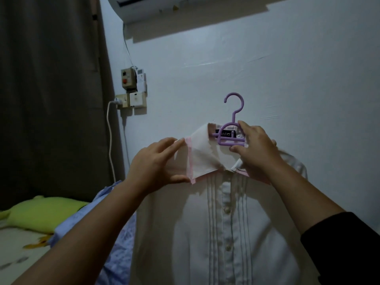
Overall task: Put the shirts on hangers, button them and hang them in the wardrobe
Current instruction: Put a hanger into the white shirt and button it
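White shirt point(226, 233): held up before the wall, front placket buttoned, already on its hanger. Left hand point(156, 161): thumb and fingers pinch the collar's left wing point(197, 159), apparently to flatten it. Right hand point(255, 149): grips the purple hanger point(231, 138) at the neck, carrying the weight.

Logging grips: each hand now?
Left hand: pinches the shirt collar.
Right hand: grips the hanger.
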Demonstrator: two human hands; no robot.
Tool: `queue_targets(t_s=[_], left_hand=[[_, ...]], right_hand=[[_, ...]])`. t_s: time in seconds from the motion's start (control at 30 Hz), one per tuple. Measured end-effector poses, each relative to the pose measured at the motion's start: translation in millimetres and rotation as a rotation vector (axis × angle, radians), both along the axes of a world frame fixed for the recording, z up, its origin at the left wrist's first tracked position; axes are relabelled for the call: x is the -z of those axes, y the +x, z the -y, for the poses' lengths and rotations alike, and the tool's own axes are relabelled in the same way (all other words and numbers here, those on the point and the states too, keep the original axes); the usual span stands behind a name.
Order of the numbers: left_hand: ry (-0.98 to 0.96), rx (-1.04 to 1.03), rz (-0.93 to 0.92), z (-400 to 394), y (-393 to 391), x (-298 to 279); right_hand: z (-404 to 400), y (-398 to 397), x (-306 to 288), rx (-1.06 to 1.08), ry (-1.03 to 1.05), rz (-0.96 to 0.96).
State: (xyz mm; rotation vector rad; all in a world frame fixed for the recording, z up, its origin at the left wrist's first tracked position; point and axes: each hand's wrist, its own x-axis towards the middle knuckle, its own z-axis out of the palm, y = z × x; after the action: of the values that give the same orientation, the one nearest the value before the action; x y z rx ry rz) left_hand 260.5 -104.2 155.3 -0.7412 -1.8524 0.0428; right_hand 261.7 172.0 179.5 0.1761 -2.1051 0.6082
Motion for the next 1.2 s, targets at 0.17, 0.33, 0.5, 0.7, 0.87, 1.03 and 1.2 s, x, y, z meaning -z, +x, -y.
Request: queue_targets(t_s=[0.17,0.33,0.5,0.7,0.87,1.03,1.2], left_hand=[[0.040,-0.082,0.015,22,-3,6],[0.089,-0.182,-0.035,42,-12,10],[0.090,-0.260,-0.039,75,-28,16],[0.232,-0.415,-0.016,124,-50,34],[0.457,-0.625,0.111,186,-77,57],[0.578,-0.948,0.252,231,-109,83],[0.582,-1.037,0.522,231,-142,127]], right_hand=[[18,-15,2,-0.019,0.012,0.038],[49,-36,4,-0.077,0.023,0.056],[87,-72,8,-0.131,0.034,0.091],[153,-130,25,-0.258,0.004,0.152],[220,-176,60,-0.356,-0.001,0.322],[280,-208,102,-0.394,0.045,0.490],[319,-229,141,-0.405,0.130,0.631]])
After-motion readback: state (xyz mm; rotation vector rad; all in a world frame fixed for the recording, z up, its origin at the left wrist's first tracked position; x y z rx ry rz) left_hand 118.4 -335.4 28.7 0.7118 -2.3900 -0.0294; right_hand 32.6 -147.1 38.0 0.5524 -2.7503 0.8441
